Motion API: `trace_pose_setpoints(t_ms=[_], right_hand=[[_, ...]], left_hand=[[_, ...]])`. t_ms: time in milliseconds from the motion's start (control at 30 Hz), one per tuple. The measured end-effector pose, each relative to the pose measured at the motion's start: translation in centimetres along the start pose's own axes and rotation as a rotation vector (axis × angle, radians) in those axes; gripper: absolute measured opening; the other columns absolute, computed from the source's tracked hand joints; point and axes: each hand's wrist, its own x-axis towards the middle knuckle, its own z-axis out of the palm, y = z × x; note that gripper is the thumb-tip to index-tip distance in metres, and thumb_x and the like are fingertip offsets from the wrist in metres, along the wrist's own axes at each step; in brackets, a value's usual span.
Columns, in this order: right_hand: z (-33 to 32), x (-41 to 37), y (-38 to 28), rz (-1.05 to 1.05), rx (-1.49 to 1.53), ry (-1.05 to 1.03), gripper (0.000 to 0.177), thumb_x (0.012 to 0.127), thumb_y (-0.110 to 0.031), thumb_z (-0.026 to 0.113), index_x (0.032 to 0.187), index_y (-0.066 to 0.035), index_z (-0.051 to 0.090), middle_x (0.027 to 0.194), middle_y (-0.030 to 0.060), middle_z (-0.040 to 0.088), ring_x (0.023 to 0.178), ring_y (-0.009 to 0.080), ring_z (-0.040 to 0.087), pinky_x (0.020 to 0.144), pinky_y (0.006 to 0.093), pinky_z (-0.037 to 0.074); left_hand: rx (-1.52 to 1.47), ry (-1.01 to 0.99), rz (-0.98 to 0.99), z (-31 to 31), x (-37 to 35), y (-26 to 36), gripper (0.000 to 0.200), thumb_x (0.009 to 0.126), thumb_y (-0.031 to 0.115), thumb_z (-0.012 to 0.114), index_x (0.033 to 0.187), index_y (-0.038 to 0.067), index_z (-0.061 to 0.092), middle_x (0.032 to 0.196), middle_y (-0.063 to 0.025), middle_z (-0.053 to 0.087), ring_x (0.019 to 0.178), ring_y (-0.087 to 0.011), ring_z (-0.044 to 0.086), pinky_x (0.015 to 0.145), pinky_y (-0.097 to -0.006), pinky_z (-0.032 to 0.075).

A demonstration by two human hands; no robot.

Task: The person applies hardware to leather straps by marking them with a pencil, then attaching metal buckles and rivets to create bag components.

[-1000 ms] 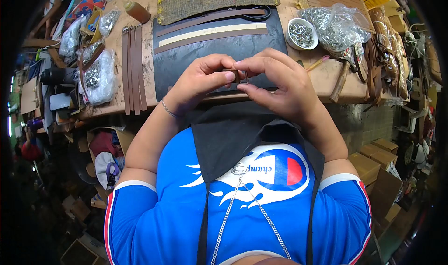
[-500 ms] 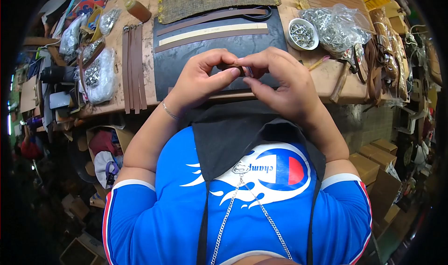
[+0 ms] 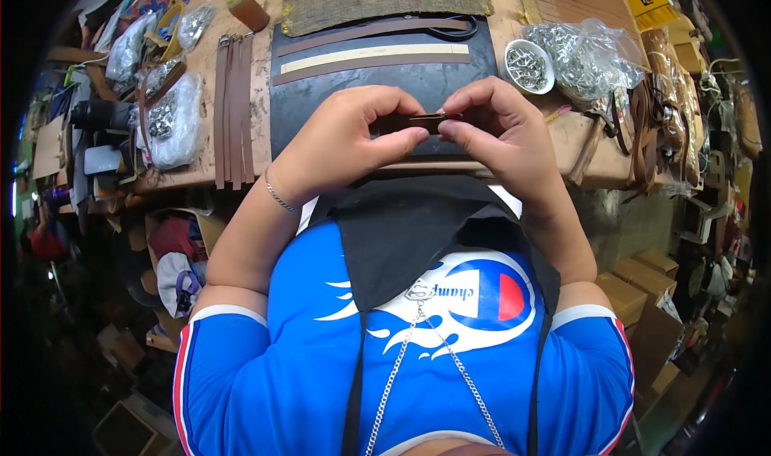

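Observation:
Between both hands, over the front edge of the black mat (image 3: 321,98), is a small brown leather piece (image 3: 430,121). My left hand (image 3: 353,130) pinches its left end between thumb and fingers. The fingers of my right hand (image 3: 502,130) close on its right end, where a tiny shiny bit shows. Beyond the hands, brown straps and a cream strip (image 3: 385,55) lie across the mat. Black-handled scissors (image 3: 454,28) rest partly under the top strap.
Several brown straps with buckles (image 3: 233,110) hang over the table edge at left, below an amber bottle (image 3: 247,11). At right are a white bowl of metal parts (image 3: 527,66), a plastic bag of hardware (image 3: 586,54) and a wooden-handled tool (image 3: 586,152).
Both hands have shifted slightly, and the fingertips are farther apart. More of the leather piece now shows between them. The whole view has moved a little.

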Motion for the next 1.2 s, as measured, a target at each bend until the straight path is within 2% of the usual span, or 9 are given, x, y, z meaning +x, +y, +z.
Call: trace_pose_setpoints(t_ms=[67,133,567,700,833,900,1033,1100,1200], right_hand=[[0.0,0.1,0.0,0.068,0.048,-0.036,0.022,0.092,0.007,0.071,0.111,0.0,0.062,0.107,0.0063,0.066,0.099,0.0137,0.069,0.09,0.029,0.059],[0.1,0.0,0.2,0.077,0.099,0.004,0.021,0.092,0.002,0.074,0.109,-0.001,0.064,0.101,0.0031,0.068,0.093,0.0095,0.068,0.084,0.0242,0.055],[0.4,0.1,0.5,0.081,0.085,0.017,0.02,0.092,-0.002,0.075,0.108,-0.003,0.063,0.1,0.0008,0.067,0.09,0.007,0.065,0.082,0.022,0.054],[0.3,0.3,1.1,0.068,0.075,-0.037,0.023,0.092,0.0,0.073,0.111,-0.005,0.059,0.103,0.0024,0.065,0.097,0.0085,0.064,0.087,0.0238,0.053],[0.4,0.6,2.1,0.073,0.073,-0.064,0.029,0.093,0.002,0.071,0.115,-0.006,0.056,0.104,0.0037,0.064,0.099,0.0099,0.062,0.09,0.0247,0.051],[0.5,0.7,2.4,0.072,0.094,-0.064,0.029,0.093,-0.001,0.073,0.115,-0.006,0.056,0.103,0.002,0.062,0.098,0.0086,0.062,0.089,0.024,0.051],[1.0,0.5,1.9,-0.017,0.122,0.025,0.032,0.091,-0.001,0.076,0.116,-0.006,0.057,0.103,0.0008,0.061,0.097,0.0077,0.061,0.089,0.0232,0.051],[0.8,0.3,1.5,-0.004,0.112,0.031,0.033,0.091,0.0,0.076,0.117,-0.006,0.057,0.103,0.001,0.061,0.097,0.0078,0.061,0.088,0.0232,0.051],[1.2,-0.4,0.5,-0.018,0.03,0.054,0.034,0.09,0.0,0.077,0.116,-0.006,0.057,0.102,0.002,0.063,0.095,0.0085,0.063,0.087,0.0238,0.052]], left_hand=[[-0.029,-0.014,-0.038,-0.2,-0.2,0.4,0.023,0.089,0.014,0.077,0.105,-0.002,0.072,0.095,-0.0083,0.072,0.088,-0.0148,0.066,0.082,-0.0285,0.052],[-0.057,-0.033,-0.072,-0.2,-0.2,0.5,0.025,0.089,0.015,0.078,0.106,-0.002,0.072,0.096,-0.0086,0.072,0.089,-0.0147,0.067,0.083,-0.0286,0.052],[0.07,0.073,-0.006,0.6,-0.6,0.9,0.019,0.091,0.015,0.076,0.1,-0.002,0.074,0.09,-0.01,0.072,0.083,-0.0182,0.068,0.076,-0.0312,0.053],[0.209,0.102,0.116,1.0,-0.7,0.2,0.018,0.094,0.016,0.073,0.1,-0.001,0.073,0.089,-0.0118,0.071,0.079,-0.0204,0.068,0.073,-0.0318,0.053],[0.226,0.055,0.073,0.9,-0.7,-0.3,0.018,0.095,0.017,0.072,0.098,-0.001,0.072,0.087,-0.0114,0.069,0.077,-0.0191,0.066,0.072,-0.0314,0.052],[0.109,-0.021,-0.05,0.7,-0.7,-0.4,0.019,0.097,0.018,0.071,0.099,-0.001,0.071,0.085,-0.0084,0.068,0.076,-0.0153,0.063,0.071,-0.0302,0.051],[-0.077,0.008,-0.055,0.9,-0.7,-1.9,0.017,0.099,0.015,0.069,0.101,-0.002,0.07,0.088,-0.0046,0.068,0.079,-0.0114,0.06,0.074,-0.0283,0.051],[-0.297,0.043,-0.095,0.9,-0.9,-2.7,0.018,0.1,0.015,0.069,0.109,0.0,0.073,0.097,-0.0053,0.073,0.09,-0.0125,0.066,0.081,-0.029,0.053],[-0.386,0.103,-0.036,1.6,-1.3,-2.3,0.019,0.099,0.013,0.071,0.113,0.0,0.073,0.103,-0.0033,0.074,0.097,-0.0107,0.066,0.087,-0.0272,0.053]])
